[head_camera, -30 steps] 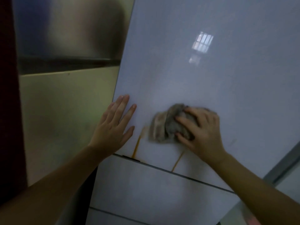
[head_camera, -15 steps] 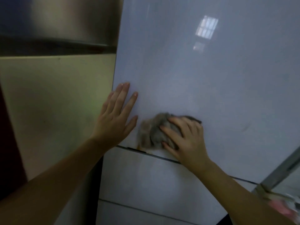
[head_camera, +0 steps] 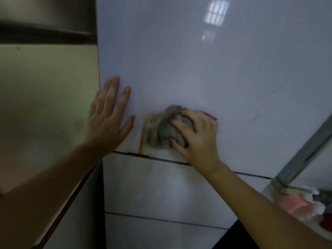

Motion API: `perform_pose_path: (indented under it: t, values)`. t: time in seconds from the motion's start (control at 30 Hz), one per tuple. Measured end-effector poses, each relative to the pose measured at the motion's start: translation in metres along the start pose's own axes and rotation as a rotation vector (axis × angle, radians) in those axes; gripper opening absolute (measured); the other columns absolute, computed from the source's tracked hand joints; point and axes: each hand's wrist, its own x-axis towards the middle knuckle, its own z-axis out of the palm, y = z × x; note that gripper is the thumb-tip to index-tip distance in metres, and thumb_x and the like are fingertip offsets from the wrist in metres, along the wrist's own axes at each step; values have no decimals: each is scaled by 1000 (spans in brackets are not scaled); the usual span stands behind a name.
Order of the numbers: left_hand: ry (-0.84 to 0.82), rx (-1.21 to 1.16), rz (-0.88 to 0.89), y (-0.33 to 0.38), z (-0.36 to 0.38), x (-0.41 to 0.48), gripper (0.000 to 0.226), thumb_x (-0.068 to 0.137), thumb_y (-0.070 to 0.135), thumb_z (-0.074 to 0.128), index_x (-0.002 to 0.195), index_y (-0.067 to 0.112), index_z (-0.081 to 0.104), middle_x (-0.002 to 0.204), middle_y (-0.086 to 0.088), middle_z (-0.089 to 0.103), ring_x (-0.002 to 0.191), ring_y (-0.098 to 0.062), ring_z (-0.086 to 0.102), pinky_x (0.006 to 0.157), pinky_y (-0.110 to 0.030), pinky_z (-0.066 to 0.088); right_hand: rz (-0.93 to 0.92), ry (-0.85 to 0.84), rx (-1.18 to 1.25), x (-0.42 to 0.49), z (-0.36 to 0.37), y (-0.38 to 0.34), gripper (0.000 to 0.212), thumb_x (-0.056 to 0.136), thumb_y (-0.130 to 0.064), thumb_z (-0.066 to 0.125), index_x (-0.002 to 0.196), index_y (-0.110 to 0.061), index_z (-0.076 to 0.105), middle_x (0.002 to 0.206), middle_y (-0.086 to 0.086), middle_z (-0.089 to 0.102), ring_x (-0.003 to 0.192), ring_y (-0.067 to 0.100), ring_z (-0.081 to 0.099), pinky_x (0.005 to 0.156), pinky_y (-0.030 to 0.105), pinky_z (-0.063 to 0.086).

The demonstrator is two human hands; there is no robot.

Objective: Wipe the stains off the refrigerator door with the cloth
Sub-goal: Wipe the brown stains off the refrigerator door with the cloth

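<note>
While the right hand [head_camera: 197,135] presses the crumpled grey cloth [head_camera: 165,128] flat against the glossy pale-lilac refrigerator door [head_camera: 197,69], the job looks only partly finished. Its fingers are curled over the wad and clamped on it, low on the upper door panel and just above the dark horizontal seam [head_camera: 251,175] that parts that panel from the white drawer front [head_camera: 161,186] below. The left hand [head_camera: 109,119] lies open at about nine o'clock from the cloth, fingers spread and palm flat on the door near its left edge, holding nothing; it seems to be bracing.

One thin orange drip streak [head_camera: 141,142] shows at roughly seven o'clock from the cloth, just beside its left edge, running down to the seam, where a faint brownish smear [head_camera: 154,156] spreads along the gap. A small dark mark [head_camera: 256,117] sits well apart at three o'clock from the right hand, also uncleaned. The wide stretch of door towards twelve o'clock, where a window reflection [head_camera: 216,14] gleams, appears free of stains, though blur and dim light make fine marks hard to judge.

By this reckoning the cloth covers one stained patch, whose state underneath is hidden, and the orange streak, the seam residue and the far mark are left to wipe.
</note>
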Motion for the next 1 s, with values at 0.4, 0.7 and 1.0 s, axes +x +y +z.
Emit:
perform_pose_path:
  t: [0.4, 0.7, 1.0]
  values:
    - [-20, -33, -15, 1, 0, -1, 71, 103, 41, 48, 159, 7, 21, 167, -23, 12, 157, -28, 1, 129, -43, 6, -107, -199, -100, -101, -38, 54, 45, 89, -34, 76, 130, -22, 60, 141, 9, 49, 121, 32, 51, 98, 48, 41]
    - [-33, -9, -18, 2, 0, -2, 72, 103, 41, 48, 160, 8, 19, 167, -22, 10, 157, -28, 1, 129, -40, 2, 52, -22, -14, -39, -10, 16, 47, 86, -37, 77, 128, -20, 63, 139, 12, 51, 120, 36, 52, 101, 49, 37]
    - [-70, -21, -43, 11, -8, 2, 73, 101, 44, 48, 158, 8, 21, 167, -24, 11, 156, -34, 5, 126, -45, 8, 15, -144, -36, -113, -13, 21, 49, 89, -31, 77, 133, -22, 57, 143, 10, 48, 123, 33, 51, 102, 49, 40]
